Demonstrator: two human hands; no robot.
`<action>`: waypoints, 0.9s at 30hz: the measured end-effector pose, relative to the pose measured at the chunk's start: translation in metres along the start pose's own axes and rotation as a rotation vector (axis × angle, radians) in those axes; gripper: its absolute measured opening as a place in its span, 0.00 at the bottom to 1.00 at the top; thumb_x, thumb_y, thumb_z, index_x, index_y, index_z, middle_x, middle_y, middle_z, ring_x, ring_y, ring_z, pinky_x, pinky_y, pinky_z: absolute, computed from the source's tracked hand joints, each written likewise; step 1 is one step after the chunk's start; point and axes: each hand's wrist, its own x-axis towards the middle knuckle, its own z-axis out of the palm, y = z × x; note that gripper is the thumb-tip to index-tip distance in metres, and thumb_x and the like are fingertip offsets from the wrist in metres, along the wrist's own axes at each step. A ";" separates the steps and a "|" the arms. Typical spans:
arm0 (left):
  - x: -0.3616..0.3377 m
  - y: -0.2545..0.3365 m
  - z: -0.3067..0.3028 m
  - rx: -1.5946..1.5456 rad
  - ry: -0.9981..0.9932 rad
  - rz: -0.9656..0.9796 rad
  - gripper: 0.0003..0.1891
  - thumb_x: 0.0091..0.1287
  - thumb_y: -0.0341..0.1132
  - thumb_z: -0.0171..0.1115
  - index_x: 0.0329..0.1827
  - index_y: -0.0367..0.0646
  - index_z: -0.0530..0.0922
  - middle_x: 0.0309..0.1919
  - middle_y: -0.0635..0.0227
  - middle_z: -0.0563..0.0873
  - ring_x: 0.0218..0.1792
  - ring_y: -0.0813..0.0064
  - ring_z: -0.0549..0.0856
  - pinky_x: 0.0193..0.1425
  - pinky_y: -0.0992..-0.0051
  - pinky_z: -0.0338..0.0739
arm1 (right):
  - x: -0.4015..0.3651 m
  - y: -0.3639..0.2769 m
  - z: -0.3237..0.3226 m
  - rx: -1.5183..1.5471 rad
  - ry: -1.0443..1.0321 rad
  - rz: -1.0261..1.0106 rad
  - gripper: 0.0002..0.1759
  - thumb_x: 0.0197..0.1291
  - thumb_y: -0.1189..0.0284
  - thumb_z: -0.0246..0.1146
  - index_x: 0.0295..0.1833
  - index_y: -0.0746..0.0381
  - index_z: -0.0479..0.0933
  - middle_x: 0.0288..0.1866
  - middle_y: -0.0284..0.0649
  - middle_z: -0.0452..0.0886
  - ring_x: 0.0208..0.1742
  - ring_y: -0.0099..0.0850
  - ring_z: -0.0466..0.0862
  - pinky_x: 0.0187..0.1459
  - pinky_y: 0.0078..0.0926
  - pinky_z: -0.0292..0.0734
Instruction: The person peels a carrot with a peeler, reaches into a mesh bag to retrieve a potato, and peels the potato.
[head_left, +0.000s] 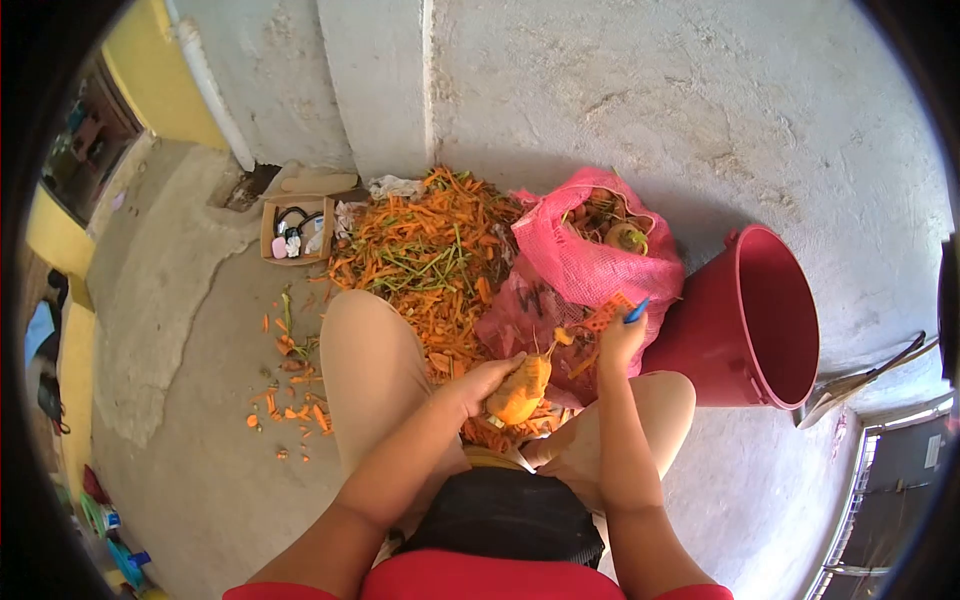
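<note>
In the middle of the head view, my left hand (486,382) is wrapped round a thick, mostly peeled orange carrot (520,390), its thin root end pointing up and away from me. Just to its right, my right hand (622,345) is closed on a hand tool with a blue end (636,310) and an orange, slotted-looking part (606,313), perhaps a peeler. The tool is held apart from the carrot, over the lower part of a pink mesh sack (570,260). Beyond my knees lies a large heap of orange and green peelings (430,250).
Carrots with green tops (625,236) show in the sack's mouth. A red bucket (700,320) leans tilted at the right, beside the grey wall (640,90). A small cardboard box (297,230) with odds and ends stands left of the heap. Loose scraps (300,405) dot the concrete floor.
</note>
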 end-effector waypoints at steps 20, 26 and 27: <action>0.002 0.008 -0.004 -0.150 -0.077 -0.011 0.23 0.62 0.52 0.45 0.46 0.40 0.70 0.36 0.63 0.79 0.34 0.70 0.81 0.38 0.73 0.78 | -0.053 -0.057 -0.003 0.491 -0.090 0.003 0.09 0.56 0.72 0.53 0.36 0.67 0.65 0.23 0.37 0.65 0.24 0.25 0.64 0.29 0.25 0.63; 0.015 0.001 -0.012 -0.059 0.063 -0.009 0.21 0.65 0.49 0.37 0.46 0.42 0.70 0.35 0.58 0.79 0.32 0.61 0.81 0.25 0.66 0.78 | -0.064 -0.074 -0.005 0.195 -0.167 -0.115 0.09 0.55 0.72 0.54 0.34 0.67 0.64 0.18 0.44 0.65 0.20 0.33 0.64 0.25 0.31 0.62; 0.016 0.003 -0.014 -0.016 0.039 -0.020 0.21 0.65 0.49 0.36 0.46 0.42 0.70 0.35 0.57 0.79 0.31 0.61 0.81 0.25 0.67 0.78 | -0.057 -0.065 -0.002 0.129 -0.140 -0.123 0.09 0.55 0.72 0.54 0.33 0.67 0.63 0.18 0.45 0.64 0.19 0.35 0.64 0.24 0.32 0.62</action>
